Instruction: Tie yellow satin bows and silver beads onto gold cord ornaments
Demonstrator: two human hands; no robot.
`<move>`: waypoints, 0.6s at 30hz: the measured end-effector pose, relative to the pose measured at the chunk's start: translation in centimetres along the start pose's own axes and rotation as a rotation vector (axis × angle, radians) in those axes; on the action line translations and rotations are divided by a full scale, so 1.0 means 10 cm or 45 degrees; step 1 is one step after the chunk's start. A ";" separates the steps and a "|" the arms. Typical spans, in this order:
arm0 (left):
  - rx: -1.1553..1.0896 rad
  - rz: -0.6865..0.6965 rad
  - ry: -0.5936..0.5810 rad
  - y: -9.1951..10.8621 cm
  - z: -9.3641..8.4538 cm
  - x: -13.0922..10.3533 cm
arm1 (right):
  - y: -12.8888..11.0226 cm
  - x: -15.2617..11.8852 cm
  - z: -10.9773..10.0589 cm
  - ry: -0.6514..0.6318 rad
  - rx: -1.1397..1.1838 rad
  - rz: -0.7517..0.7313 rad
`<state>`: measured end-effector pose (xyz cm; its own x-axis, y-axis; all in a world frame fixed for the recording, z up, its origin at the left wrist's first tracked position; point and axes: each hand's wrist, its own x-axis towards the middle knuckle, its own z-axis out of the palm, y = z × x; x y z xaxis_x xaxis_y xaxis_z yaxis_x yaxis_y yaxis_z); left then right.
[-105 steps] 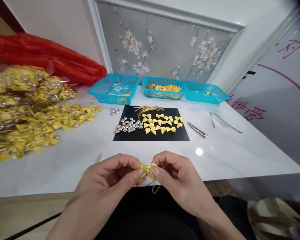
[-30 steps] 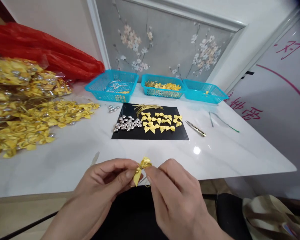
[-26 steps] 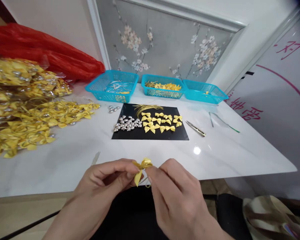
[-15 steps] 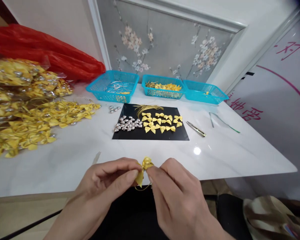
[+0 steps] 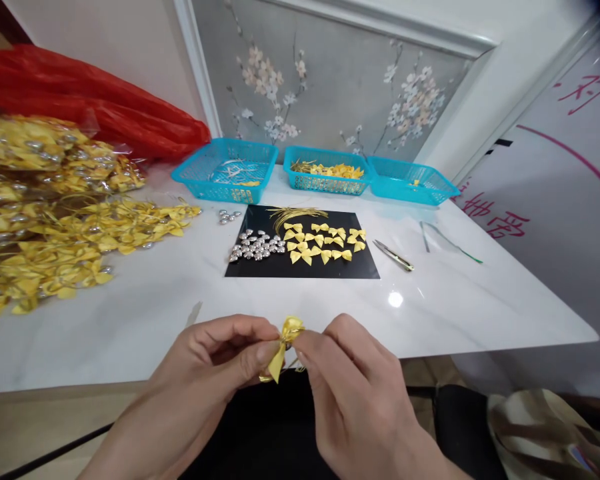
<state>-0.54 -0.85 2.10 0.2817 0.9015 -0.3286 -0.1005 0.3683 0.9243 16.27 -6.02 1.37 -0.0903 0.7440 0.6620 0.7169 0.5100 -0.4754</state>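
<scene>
A small yellow bow (image 5: 284, 343) is pinched between the fingers of the left hand (image 5: 215, 373) and right hand (image 5: 360, 400), apparently mid-tying with thin gold thread, so steady tension is needed next.

The scene is brightly and evenly lit by soft white light from above. A small round glare spot sits on the glossy worktop (image 5: 130, 313), near its front edge, with a fainter sheen around it. Shadows are weak and short under the baskets (image 5: 227, 170). The wide lens bends straight lines: the wall panel leans and the worktop's edges splay outward. The centre is sharp; the hands (image 5: 220, 373) at the bottom are slightly soft. The top right corner is dark.
</scene>
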 end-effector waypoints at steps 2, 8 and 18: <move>-0.015 -0.004 -0.004 0.01 0.01 0.00 | 0.00 0.00 0.00 0.006 0.016 0.012; 0.154 0.132 0.062 -0.04 0.00 -0.01 | 0.00 0.00 0.01 0.013 0.012 0.006; 0.829 0.626 0.382 -0.09 0.07 -0.17 | 0.02 -0.02 0.01 -0.004 -0.103 -0.065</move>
<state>-0.23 -2.92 2.00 0.0770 0.9798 0.1847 0.4468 -0.1995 0.8721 16.37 -5.96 1.08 -0.1303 0.7192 0.6825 0.7650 0.5108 -0.3923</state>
